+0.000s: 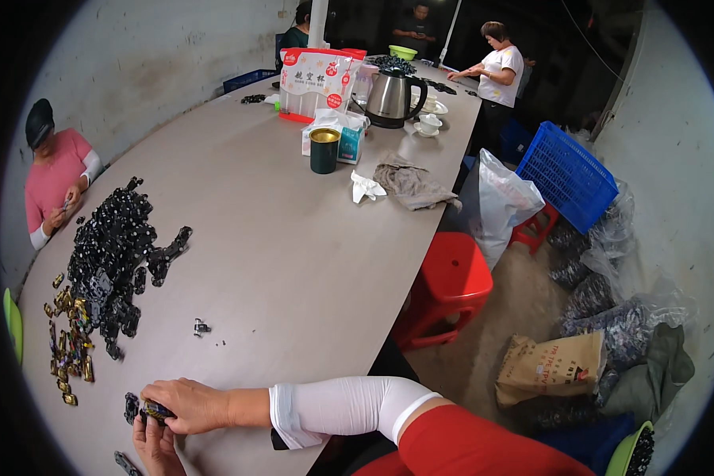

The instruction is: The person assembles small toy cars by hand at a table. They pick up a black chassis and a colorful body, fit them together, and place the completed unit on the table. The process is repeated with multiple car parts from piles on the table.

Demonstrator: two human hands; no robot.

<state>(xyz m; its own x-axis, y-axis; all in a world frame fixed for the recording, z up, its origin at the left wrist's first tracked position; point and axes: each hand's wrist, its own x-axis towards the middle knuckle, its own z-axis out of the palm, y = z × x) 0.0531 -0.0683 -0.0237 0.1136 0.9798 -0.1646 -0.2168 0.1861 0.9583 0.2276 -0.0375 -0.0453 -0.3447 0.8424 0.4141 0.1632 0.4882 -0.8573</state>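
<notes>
At the table's (293,262) near edge we pinch a small black-and-gold part (155,411) between both hands, right hand (184,403) closed over it, left hand (157,446) curled beneath, the heap of black parts (115,258) well apart.

long grey-brown desk (293,262) with rounded ends. landmark: dark green tin (324,150) near the far middle. well nearer than the tin, toward the left edge, a large heap of black parts (119,254) with brass-coloured parts (70,349) beside it. just right of the tin, crumpled tissue (366,188) and grey cloth (411,184). beyond the tin, steel kettle (390,98).
</notes>
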